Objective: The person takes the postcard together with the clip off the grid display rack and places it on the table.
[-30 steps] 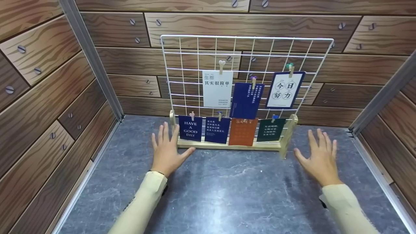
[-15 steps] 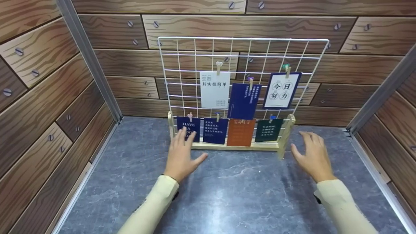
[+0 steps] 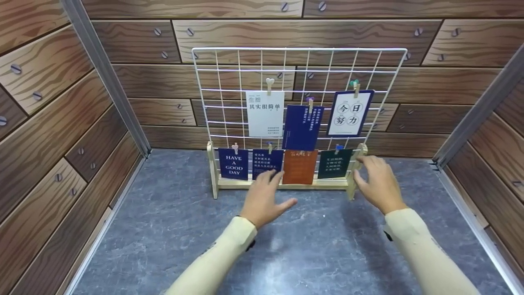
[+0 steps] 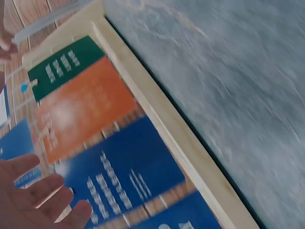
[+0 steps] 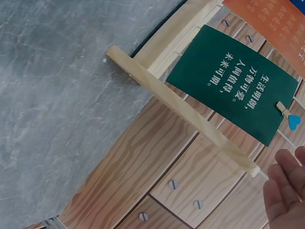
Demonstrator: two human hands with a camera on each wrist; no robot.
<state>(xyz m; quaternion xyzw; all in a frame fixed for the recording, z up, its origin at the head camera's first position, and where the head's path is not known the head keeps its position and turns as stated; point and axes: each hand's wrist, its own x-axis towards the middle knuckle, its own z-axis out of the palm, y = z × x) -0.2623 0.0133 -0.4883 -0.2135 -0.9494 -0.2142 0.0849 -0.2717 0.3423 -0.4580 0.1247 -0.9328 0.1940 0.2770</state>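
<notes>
A white wire grid rack (image 3: 299,49) on a wooden stand (image 3: 330,187) carries several cards held by small clothespins. My left hand (image 3: 262,203) hovers before the lower row with thumb spread, its fingertips overlapping the foot of a blue card (image 3: 267,159). Beside that hang an orange card (image 3: 299,170) and, at the right end, a green card (image 3: 335,163) under a blue heart clothespin (image 5: 294,121). My right hand (image 3: 380,184) is at the stand's right upright (image 5: 188,112), fingers bent slightly near its top. Neither hand holds anything.
Higher on the grid are a white card (image 3: 265,119), a tall blue card (image 3: 302,129) and a blue-bordered card (image 3: 346,129). A "HAVE A GOOD DAY" card (image 3: 233,164) hangs lower left. Wood-print walls (image 3: 135,82) enclose the grey marbled tabletop (image 3: 163,229).
My left hand has moved right from the rack's left end, past the "HAVE A GOOD DAY" card. My right hand has come left to the stand's right upright. The cards hang as before.
</notes>
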